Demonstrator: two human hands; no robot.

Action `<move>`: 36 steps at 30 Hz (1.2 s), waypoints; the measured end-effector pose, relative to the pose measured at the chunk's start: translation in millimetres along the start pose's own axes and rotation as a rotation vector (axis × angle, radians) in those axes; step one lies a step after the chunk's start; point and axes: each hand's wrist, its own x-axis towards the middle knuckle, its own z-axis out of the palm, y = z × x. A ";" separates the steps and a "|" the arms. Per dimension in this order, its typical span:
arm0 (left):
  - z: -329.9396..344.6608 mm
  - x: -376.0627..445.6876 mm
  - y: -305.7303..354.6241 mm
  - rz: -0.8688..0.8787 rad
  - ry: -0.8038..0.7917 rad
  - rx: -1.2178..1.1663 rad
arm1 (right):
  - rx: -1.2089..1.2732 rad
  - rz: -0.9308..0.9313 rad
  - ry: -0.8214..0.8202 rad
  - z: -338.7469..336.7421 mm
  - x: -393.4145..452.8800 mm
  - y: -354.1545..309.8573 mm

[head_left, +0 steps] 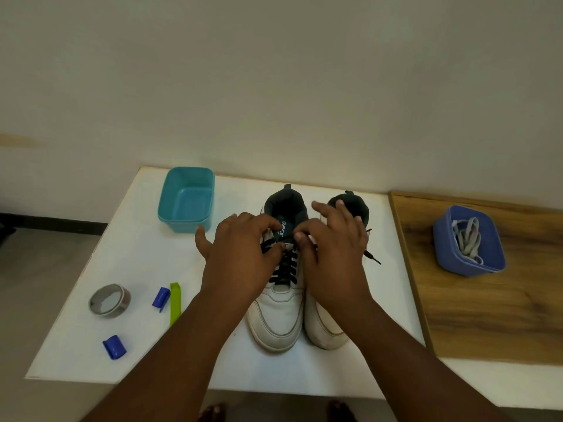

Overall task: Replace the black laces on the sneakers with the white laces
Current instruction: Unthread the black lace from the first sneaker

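**Hands on the top laces**

Sneakers (278, 312) side by side on white table (122, 239), toes toward the viewer. Left hand (240, 257) over left shoe's upper eyelets, fingers curled, pinching black lace (286, 268) near the tongue. Right hand (332, 254) just beside, thumb and forefinger nipping same lace at the top (other fingers spread over right shoe's collar). Loose lace tip (373, 257) poking out right of that hand. White laces (466, 242) well apart, heaped in blue tub (451, 263) on wooden board (487, 315).
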 end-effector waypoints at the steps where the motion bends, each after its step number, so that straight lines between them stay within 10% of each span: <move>1: 0.2 0.2 -1.0 0.002 0.006 -0.005 | 0.011 0.017 0.061 -2.6 1.4 -1.1; 15: -2.5 -1.5 -1.6 -0.030 -0.027 -0.064 | 0.740 0.503 0.664 -36.3 14.3 -6.4; 21: -1.9 -0.1 -6.5 -0.077 -0.080 -0.044 | 0.763 0.428 0.797 -41.9 15.7 -8.6; 26: -2.8 0.2 -4.6 -0.092 -0.100 -0.027 | 0.289 -0.070 0.345 -30.7 7.0 -11.5; 30: -6.3 -1.5 -4.7 -0.099 -0.082 -0.010 | -0.072 -0.104 -0.053 -9.1 -4.4 -2.1; 36: -4.5 -2.9 1.3 0.078 0.045 0.010 | -0.120 0.004 -0.072 -14.0 -2.2 5.7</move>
